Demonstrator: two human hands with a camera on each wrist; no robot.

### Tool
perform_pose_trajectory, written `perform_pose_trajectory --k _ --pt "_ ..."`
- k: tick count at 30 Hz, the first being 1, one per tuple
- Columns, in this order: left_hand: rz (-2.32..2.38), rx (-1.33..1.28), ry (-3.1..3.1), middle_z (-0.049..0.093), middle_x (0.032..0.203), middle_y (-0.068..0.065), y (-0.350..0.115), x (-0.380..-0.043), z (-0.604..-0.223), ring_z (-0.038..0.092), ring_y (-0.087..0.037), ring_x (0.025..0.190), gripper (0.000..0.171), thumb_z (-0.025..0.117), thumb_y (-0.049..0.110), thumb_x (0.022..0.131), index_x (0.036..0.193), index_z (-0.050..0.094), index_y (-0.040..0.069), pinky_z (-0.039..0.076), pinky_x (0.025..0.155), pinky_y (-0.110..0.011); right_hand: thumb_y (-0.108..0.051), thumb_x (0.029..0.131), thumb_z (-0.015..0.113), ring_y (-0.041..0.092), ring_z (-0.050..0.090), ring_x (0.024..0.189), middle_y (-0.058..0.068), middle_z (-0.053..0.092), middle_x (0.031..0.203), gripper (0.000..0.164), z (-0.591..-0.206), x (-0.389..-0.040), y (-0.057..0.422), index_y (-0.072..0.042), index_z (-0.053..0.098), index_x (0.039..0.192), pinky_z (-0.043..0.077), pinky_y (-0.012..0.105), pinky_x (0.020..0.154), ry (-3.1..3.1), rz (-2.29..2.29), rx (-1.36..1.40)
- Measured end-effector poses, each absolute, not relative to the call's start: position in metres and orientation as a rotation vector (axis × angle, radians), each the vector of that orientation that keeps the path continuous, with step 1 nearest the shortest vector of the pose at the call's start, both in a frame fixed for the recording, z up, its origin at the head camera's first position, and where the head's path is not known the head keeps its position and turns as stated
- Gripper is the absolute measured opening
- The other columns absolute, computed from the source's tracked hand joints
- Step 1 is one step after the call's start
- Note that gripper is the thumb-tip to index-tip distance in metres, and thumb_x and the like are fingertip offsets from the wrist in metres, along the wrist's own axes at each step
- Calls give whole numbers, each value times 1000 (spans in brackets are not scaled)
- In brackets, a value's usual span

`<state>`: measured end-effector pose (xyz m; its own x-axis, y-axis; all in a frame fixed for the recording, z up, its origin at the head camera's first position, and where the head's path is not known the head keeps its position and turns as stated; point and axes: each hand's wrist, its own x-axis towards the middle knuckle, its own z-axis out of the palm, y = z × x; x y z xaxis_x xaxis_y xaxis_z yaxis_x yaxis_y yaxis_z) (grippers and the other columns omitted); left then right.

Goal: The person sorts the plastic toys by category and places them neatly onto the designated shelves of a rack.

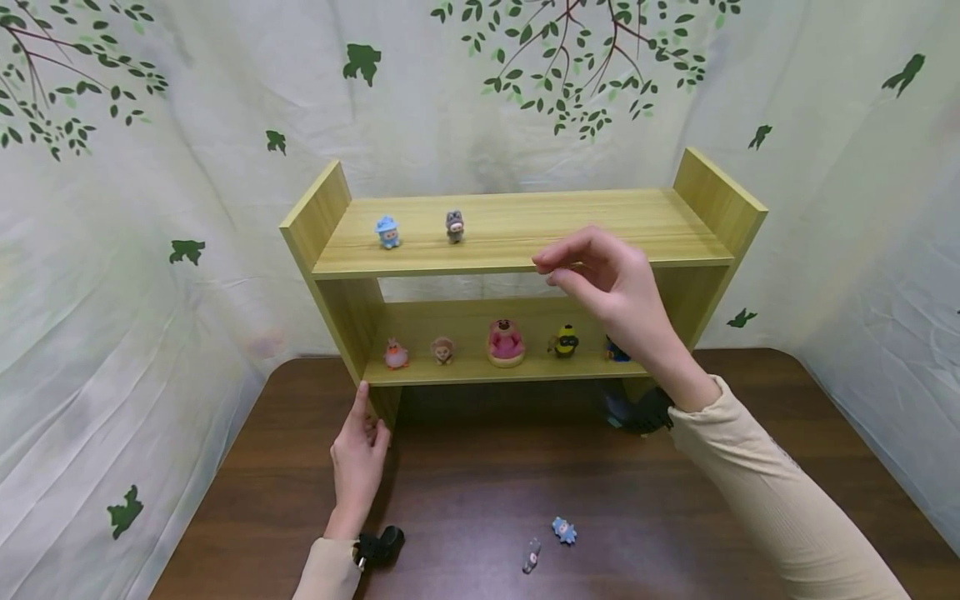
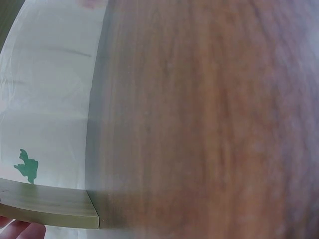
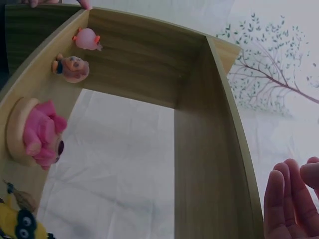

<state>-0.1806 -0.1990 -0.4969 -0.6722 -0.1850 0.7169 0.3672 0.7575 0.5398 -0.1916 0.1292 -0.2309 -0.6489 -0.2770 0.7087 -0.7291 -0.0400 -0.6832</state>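
Note:
A two-tier wooden shelf [image 1: 517, 379] stands on the dark table. My left hand [image 1: 358, 467] touches its lower left front edge, index finger stretched up to the corner. In the left wrist view, fingertips [image 2: 25, 230] show beside a panel edge. In front of the upper tier, my right hand [image 1: 611, 279] is raised, fingers bent loosely and thumb near them; I see nothing between them. A blue-hatted figurine [image 1: 387, 232] and a grey figurine [image 1: 454, 227] stand on the upper tier's left part.
Along the lower tier stand a pink chick figurine [image 1: 396, 354], a small brown figurine [image 1: 442, 350], a pink bear [image 1: 506, 343], a yellow figurine [image 1: 566, 342] and a partly hidden dark blue one [image 1: 617, 350]. A grey figurine [image 1: 532, 556] and a blue one [image 1: 564, 531] lie on the table [image 1: 450, 500].

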Motion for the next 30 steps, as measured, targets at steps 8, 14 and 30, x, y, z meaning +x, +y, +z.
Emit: perform_pose_trajectory --k 8,14,30 --pt "-872 -137 -2143 59 84 -16 -199 -181 -497 59 -25 63 88 60 -17 77 149 34 25 51 55 -44 12 87 58 24 62 94 15 66 100 12 -248 -185 137 9 62 98 51 31 82 -1918 1741 1067" --pt "-865 -141 -2143 58 84 -16 -200 -181 -497 58 -24 63 89 60 -17 76 149 33 25 50 55 -44 12 88 57 23 62 95 15 66 102 13 -264 -182 144 8 62 99 51 32 81 -1929 1764 1075" --pt "-865 -138 -2140 60 85 -16 -199 -181 -497 60 -24 63 87 60 -16 77 149 33 25 51 55 -44 13 87 56 23 64 92 19 65 100 16 -314 -174 153 6 63 100 52 31 80 -2002 1848 1043"
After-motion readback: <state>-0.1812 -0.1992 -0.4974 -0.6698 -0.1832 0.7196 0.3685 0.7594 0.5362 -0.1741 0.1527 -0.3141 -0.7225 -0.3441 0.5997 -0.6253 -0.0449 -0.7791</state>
